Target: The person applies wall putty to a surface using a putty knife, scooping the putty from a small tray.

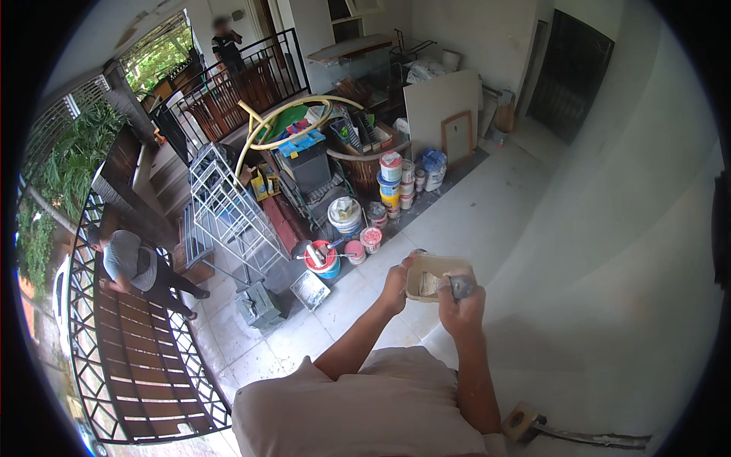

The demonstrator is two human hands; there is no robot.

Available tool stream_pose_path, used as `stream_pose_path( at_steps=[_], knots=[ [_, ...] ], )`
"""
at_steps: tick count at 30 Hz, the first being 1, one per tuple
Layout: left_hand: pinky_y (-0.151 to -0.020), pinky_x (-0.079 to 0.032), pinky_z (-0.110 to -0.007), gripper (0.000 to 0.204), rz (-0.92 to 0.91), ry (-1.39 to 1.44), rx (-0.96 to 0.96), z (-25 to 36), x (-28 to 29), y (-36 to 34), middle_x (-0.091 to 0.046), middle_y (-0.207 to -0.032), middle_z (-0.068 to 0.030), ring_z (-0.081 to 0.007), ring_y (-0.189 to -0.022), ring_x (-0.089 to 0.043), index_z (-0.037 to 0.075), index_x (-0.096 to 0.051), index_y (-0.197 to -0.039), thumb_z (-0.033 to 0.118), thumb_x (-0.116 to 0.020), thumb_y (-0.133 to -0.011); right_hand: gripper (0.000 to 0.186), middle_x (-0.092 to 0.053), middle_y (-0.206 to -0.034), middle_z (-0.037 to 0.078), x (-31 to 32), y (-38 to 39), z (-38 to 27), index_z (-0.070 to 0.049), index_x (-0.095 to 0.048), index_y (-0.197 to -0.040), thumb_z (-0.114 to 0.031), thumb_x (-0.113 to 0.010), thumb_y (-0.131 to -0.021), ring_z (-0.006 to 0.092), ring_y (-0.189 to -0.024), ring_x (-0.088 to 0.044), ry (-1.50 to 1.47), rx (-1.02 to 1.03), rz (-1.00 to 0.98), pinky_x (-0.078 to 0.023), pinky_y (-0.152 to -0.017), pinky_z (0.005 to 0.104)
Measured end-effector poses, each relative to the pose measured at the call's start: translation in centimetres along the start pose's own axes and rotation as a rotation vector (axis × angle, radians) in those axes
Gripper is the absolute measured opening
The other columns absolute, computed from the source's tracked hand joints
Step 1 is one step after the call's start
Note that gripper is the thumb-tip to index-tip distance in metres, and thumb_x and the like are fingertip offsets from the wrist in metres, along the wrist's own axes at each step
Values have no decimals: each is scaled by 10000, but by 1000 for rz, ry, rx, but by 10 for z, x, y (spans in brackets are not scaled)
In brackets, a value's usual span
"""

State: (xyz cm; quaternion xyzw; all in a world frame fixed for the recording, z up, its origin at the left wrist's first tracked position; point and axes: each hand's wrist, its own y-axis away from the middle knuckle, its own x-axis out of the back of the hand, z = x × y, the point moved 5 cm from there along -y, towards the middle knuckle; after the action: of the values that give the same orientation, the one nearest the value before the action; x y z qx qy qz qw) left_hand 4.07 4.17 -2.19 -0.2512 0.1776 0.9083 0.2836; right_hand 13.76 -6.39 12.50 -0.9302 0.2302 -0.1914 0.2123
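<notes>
Left hand (394, 286) has its grip closed on the rim of a shallow beige tray (429, 276) (held up in the air) — right hand (461, 306) right beside it, grip wrapped around a grey scraper (459, 286) that's dipping into the tray. Paint buckets (392, 186) well beyond, down on the floor.

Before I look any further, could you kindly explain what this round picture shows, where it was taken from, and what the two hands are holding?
It comes from a wide fisheye camera worn on a person's head, looking down, so straight edges bend. No machine here: both forearms are the wearer's own. The left hand holds a shallow beige tray by its rim; the right hand has its grip on a small grey tool, apparently a scraper, over the tray. Below on the tiled floor stand paint cans and a red bucket. Another person stands by the railing.
</notes>
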Motion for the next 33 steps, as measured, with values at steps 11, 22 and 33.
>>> stream_pose_path(
  at_steps=[11,22,33],
  knots=[
    [-928,-431,-310,423,-124,23,-41,5,-17,-1,-573,-1119,-64,-157,-1055,-550,49,-506,-1200,382,-303,-1038,76,-600,-711,105,2,2,6,7,-573,-896,-61,-594,-869,143,-623,-573,-13,62,2,-472,-585,291],
    [-886,-434,-306,431,-54,-18,-4,-9,-5,-12,-572,-1089,-46,-154,-998,-554,60,-538,-1179,412,-350,-1016,78,-599,-654,92,13,7,34,-13,-583,-871,-76,-625,-856,151,-557,-582,-44,-65,69,-470,-529,293],
    [-842,-424,-291,404,-26,-89,-38,-9,-11,-11,-589,-1016,-29,-131,-951,-542,56,-599,-1104,404,-433,-986,52,-562,-767,41,22,9,42,2,-542,-901,-47,-559,-893,103,-682,-539,-100,-192,79,-456,-629,255]
  ],
)
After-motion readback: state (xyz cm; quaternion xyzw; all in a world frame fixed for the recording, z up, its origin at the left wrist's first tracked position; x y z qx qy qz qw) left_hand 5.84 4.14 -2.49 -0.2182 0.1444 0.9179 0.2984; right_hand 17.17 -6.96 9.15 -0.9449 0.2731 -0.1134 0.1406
